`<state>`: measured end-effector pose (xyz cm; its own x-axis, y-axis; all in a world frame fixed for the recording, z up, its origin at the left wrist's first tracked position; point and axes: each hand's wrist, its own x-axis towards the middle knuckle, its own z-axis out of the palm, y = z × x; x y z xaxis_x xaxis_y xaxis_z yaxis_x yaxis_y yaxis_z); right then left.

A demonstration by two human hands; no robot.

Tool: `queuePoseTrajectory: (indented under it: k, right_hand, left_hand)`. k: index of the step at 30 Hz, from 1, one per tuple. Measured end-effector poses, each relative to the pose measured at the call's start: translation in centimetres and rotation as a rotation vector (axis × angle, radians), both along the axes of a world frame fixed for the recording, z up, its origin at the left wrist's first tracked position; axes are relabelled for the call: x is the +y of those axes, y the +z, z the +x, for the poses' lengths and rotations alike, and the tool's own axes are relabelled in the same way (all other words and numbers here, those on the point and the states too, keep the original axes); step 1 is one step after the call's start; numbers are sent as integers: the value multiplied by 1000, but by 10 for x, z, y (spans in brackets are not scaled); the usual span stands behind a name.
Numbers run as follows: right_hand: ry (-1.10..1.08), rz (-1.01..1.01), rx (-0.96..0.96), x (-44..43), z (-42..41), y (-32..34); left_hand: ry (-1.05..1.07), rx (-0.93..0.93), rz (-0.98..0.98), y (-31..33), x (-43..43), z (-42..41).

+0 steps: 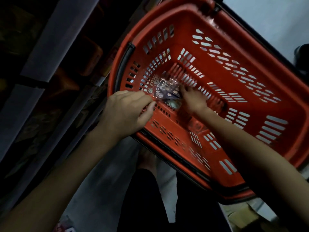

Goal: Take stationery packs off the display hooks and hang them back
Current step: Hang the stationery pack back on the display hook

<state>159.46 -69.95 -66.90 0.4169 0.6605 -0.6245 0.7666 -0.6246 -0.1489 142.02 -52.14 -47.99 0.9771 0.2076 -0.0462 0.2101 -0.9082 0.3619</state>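
Careful: your left hand [127,113] pinches the near corner of the clear, purple-printed pack [164,91] between thumb and fingers. The pack lies low in the front corner of the red basket [225,27]. Your right hand [192,101] reaches deeper, with its fingertips at the pack's far end. The blur hides whether they grip the pack or only touch it.

The film looks slick and crinkly, so a corner pinch will probably slip, or let the pack swing and twist as you lift. If you pull on thin film alone, it may stretch or tear. Take the stiffer part if you can feel one.

The basket's walls and floor are full of slots. A loose corner of the pack could catch in one and jerk out of your fingers.

Something pale [174,104] lies just under the pack; I cannot tell what it is. It may cling to the film, ride up with the pack and drop outside the basket.

No hooks show here, and the shelves [50,67] on your left are very dark. In that light you may miss the hook with the hang hole, so bring the pack up slowly and get a firm hold with both hands first.
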Motion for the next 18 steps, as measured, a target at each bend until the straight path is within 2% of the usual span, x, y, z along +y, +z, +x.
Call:
queuePoseTrajectory:
  k: [5, 7, 14, 16, 18]
  right_hand:
    - [-139, -92, 128, -26, -4, 30]
    - [-257, -102, 218, -36, -5, 47]
    - [-1029, 247, 549, -72, -8, 122]
    - [-1240, 368, 632, -81, -8, 152]
    - [-1446, 462, 774, -92, -10, 183]
  left_hand:
    - [-32, 87, 42, 0, 1, 1]
    - [-35, 106, 66, 1, 0, 2]
    - [-14, 315, 125, 16, -7, 10]
    - [42, 368, 48, 24, -11, 14]
    - [107, 406, -169, 33, -20, 23]
